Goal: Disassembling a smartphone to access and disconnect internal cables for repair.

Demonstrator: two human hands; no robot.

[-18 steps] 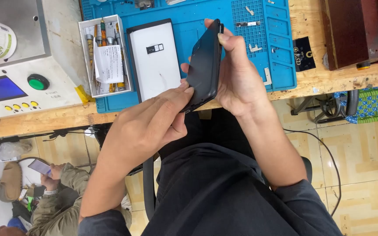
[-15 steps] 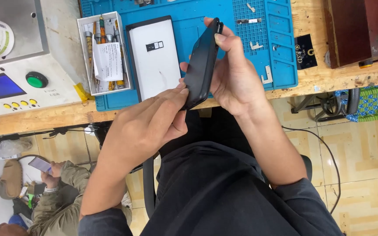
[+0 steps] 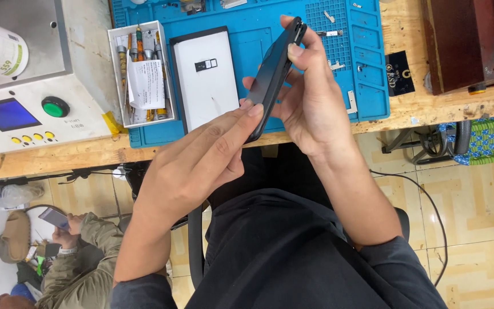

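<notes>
Head view looked down on a workbench, with the blue work mat as the landmark for everything else. Above the mat's near edge, lifted clear of it, a dark phone was held edge-on and tilted, its top corner pointing away from the person. The right hand was wrapped around its far side, fingers closed on the upper edge and thumb behind — clamped on the phone. The left hand came in from below the mat with fingers extended and close together, their tips pressed against the phone's lower edge; it touched rather than gripped.

On the mat itself lay a white rectangular panel, flat, just left of the raised phone. Left of that panel, at the mat's left margin, sat a white tray of small tools with a folded slip of paper across it. Beyond the mat's left side stood a grey machine with a green button.

Judged from this grip, working along the phone's edge would go best with the right hand keeping it steady while the left fingertips press evenly — no twisting.
</notes>
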